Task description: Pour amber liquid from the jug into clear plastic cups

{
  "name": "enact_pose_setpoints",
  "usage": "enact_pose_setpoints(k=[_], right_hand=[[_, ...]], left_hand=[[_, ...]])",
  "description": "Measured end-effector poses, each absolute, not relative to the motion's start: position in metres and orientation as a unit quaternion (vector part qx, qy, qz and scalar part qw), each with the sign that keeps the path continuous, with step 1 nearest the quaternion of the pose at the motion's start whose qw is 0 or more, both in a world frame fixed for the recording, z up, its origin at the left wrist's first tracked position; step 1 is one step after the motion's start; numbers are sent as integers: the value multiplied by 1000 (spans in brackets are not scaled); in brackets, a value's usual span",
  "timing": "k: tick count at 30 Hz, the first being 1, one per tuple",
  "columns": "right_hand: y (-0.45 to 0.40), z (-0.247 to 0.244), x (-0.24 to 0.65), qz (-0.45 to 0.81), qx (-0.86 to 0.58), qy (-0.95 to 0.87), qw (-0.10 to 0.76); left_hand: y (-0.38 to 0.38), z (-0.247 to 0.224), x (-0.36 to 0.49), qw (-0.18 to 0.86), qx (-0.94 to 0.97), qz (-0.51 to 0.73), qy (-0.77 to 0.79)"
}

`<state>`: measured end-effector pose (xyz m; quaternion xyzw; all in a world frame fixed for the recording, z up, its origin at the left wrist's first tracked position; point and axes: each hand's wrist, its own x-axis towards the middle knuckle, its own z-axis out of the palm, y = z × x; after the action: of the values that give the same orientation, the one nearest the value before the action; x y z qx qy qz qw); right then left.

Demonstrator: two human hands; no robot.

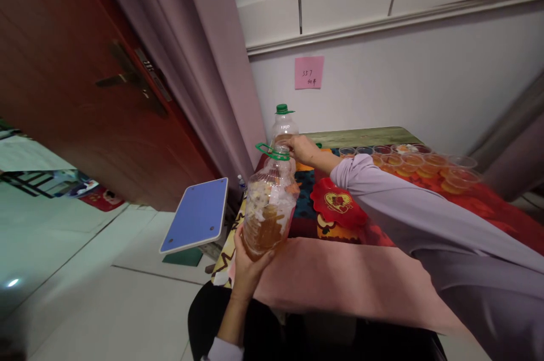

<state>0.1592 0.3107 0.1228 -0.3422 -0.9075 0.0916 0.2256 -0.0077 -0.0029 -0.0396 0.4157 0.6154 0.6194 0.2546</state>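
Note:
A large clear plastic bottle (270,211) with brownish liquid inside leans slightly over the table's near left part. My left hand (250,264) is wrapped round its lower end. At the bottle's mouth, by the green neck ring (274,151), my right hand (302,148) has its fingers pressed together; what they hold, if anything, is hidden. Behind stands a second clear bottle (284,123) with a green cap (282,108). To the right of the held bottle lies a red scalloped tray (338,202) with a gold heart design.
Several clear plastic cups (412,164) stand along the back right of the table, on a red patterned cloth (488,202). A pink cloth (340,276) covers the front edge. A blue-topped stool (198,215) is at the left, near a brown door (85,66).

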Motion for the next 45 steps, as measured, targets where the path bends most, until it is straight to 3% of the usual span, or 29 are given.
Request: enact_pose_setpoints(k=[6,10,13,22,29,33,36,39,42,45], right_hand=[[309,146,163,73,-380,-887,253],[294,170,196,66,-362,-861,350],[267,158,241,52,-347,-843,408],[198,20,333,44,-449,-859,241],[196,10,329,60,-480,-855,187],[188,20,337,79,-481,-834,260],[175,29,328,166,-454,-765,426],[162,27,293,337,-409,-638,558],[149,13,244,523,-324,-557,559],[138,-1,213,606,-246,-540,530]], left_hand=[[-3,-40,-7,264,401,613,627],[-2,-40,-5,268,394,615,628],[-1,-40,-5,263,390,614,633],[-1,-42,-8,257,394,606,641],[-1,-39,-6,254,386,602,651],[0,-42,-9,252,389,596,655],[1,-43,-12,257,389,590,659],[2,-41,-12,256,382,585,668],[1,-37,-9,241,389,578,676],[-2,-32,-4,197,418,566,682]])
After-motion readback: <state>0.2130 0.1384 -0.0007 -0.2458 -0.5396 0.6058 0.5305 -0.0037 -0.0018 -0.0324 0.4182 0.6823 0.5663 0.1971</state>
